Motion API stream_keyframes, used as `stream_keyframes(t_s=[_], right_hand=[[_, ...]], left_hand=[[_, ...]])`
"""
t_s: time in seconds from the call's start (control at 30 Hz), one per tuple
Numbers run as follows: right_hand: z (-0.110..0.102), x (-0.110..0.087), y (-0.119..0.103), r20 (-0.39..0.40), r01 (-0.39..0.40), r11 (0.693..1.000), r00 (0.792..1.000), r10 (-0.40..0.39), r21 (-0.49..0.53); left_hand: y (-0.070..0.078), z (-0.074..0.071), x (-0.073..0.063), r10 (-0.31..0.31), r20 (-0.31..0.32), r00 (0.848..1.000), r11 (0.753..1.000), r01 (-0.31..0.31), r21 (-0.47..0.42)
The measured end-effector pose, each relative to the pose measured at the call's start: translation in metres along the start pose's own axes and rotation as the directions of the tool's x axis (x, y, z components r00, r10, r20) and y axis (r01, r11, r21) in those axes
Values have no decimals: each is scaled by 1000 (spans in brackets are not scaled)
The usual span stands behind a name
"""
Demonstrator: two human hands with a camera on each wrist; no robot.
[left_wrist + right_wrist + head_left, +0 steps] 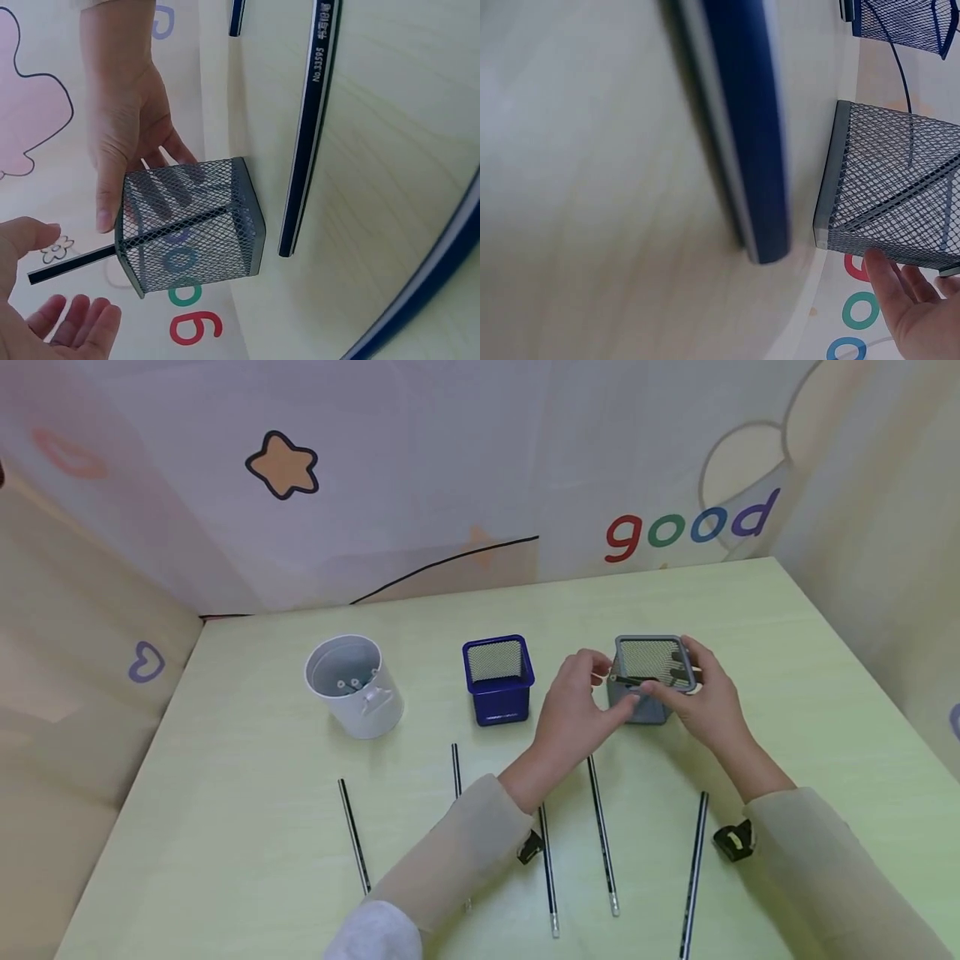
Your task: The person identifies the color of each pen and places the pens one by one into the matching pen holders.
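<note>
My right hand [712, 710] holds a grey mesh pen holder [651, 714] at its right side, thumb at the front rim and fingers along the side wall. A dark pencil [75, 264] leans inside the holder, its upper end sticking out past the left rim. My left hand [573, 710] is just left of the holder, its fingers relaxed. In the left wrist view, the pencil's end lies between the left thumb and fingers, with space around it. The pencil's lower part shows through the mesh in the right wrist view.
A blue mesh holder [501, 706] stands in the middle of the table. Left of it is a white cup [371, 718] with several thin ends inside. Several dark striped pencils [600, 827] lie below the containers, partly under the forearms. A printed curtain [420, 460] borders the table.
</note>
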State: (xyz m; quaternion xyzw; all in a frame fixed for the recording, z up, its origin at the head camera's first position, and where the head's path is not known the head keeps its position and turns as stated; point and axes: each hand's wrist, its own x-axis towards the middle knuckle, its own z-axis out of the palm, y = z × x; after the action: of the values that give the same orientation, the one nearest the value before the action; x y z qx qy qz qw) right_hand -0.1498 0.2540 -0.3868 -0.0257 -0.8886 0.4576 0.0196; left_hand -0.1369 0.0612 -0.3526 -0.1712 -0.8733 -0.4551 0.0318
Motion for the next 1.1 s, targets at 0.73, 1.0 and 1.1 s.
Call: stream_keyframes(t_s=[0.73, 1.0, 1.1], right_hand=[[2, 2, 0, 1, -26, 1000, 1000, 27, -17], [1, 3, 0, 8, -33, 999, 999, 33, -16], [0, 3, 0, 7, -32, 999, 999, 33, -16]], left_hand=[[-3, 2, -36, -236, 48, 971, 968, 239, -81], [-12, 13, -48, -286, 117, 951, 957, 289, -13], [-14, 18, -53, -307, 140, 941, 952, 306, 26]])
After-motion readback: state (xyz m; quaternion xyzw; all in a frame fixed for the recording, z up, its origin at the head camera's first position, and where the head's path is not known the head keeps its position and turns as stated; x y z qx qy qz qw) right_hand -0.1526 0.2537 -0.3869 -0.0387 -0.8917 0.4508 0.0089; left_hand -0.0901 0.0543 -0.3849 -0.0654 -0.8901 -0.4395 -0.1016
